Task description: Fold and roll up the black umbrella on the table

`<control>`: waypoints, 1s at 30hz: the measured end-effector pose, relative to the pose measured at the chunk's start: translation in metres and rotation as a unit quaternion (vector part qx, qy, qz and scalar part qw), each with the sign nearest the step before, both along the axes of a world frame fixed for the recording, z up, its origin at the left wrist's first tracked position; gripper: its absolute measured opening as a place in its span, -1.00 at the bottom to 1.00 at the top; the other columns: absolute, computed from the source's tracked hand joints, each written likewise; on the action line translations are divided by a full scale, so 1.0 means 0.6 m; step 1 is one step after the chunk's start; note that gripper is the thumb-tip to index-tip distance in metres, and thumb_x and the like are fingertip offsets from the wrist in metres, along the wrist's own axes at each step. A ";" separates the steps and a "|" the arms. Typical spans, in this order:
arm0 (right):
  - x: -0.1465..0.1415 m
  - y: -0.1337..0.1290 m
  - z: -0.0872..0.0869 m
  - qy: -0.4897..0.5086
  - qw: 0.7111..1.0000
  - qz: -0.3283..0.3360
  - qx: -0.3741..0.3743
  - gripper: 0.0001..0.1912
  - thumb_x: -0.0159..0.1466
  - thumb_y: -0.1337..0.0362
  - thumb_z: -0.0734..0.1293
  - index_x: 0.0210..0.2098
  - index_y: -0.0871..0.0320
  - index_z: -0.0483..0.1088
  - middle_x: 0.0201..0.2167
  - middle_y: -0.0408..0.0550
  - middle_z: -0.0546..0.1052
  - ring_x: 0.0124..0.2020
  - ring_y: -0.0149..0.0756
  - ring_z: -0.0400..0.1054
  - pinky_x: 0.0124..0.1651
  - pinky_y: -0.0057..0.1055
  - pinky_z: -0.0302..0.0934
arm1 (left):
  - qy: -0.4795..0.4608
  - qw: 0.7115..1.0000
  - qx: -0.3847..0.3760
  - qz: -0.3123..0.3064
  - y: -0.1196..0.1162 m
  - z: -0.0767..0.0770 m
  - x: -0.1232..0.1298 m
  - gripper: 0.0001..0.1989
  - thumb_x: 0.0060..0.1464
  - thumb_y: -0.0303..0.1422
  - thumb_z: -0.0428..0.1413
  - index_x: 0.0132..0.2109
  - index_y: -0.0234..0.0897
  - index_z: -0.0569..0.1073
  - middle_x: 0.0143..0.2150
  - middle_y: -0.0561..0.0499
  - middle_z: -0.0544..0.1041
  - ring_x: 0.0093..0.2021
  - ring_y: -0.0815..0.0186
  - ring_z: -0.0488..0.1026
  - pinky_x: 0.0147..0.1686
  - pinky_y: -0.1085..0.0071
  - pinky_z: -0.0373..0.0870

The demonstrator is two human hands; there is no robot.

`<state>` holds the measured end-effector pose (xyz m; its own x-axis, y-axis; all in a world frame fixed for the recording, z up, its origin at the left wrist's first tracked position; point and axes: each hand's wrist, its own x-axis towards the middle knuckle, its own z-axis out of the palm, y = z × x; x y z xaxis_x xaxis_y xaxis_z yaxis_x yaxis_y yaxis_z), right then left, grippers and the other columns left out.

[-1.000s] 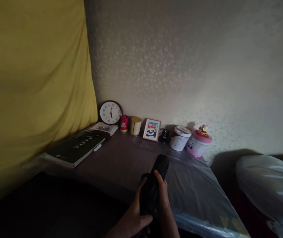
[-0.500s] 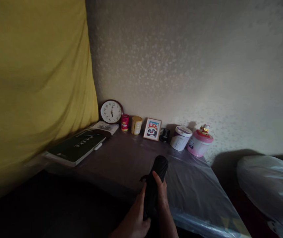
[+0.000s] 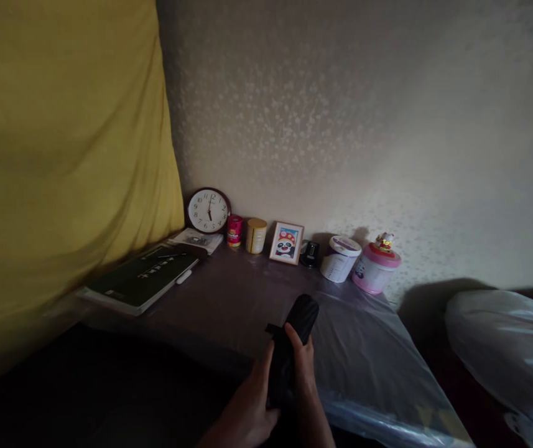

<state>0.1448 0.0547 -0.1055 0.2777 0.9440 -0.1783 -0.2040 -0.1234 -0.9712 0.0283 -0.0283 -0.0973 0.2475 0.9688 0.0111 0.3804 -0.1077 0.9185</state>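
Note:
A black folded umbrella (image 3: 304, 315) slants away from me above the table's front edge, with a short strap tab sticking out on its left side. My left hand (image 3: 255, 398) is closed around its lower left part. Higher up, my right hand (image 3: 302, 364) grips it from the right, the thumb lying across its front. The fingers behind the umbrella are hidden, and its lower end is lost in dark shadow.
Along the wall on the plastic-covered table (image 3: 229, 305) stand a clock (image 3: 208, 210), a red can (image 3: 234, 231), a yellow-lidded can (image 3: 256, 236), a panda picture frame (image 3: 287, 242), a white tub (image 3: 340, 259) and a pink tub (image 3: 375, 269). A green book (image 3: 140, 280) lies left, beside a yellow curtain (image 3: 70, 137).
Both hands still hold the umbrella. The strap tab now sticks out straighter to the left, and the left hand has shifted slightly left. The view has moved only slightly.

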 end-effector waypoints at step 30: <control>0.045 0.046 -0.021 -0.316 0.910 0.104 0.247 -0.76 0.10 0.07 0.33 -0.34 0.07 0.51 -0.29 -0.04 0.42 -0.25 -0.24 0.34 -0.10 -0.32 0.19 | 0.344 0.936 0.065 0.020 0.064 -0.011 0.000 -0.15 -0.04 -0.53 0.04 0.29 0.00 -0.22 0.18 -0.12 0.23 -0.05 0.17 0.42 -0.08 0.33 0.31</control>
<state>0.1716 0.0825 -0.1180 -0.0159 0.9090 0.4164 0.3919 0.3888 -0.8338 0.0280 0.0101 -0.1037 0.2024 0.9791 -0.0182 0.8840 -0.1747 0.4336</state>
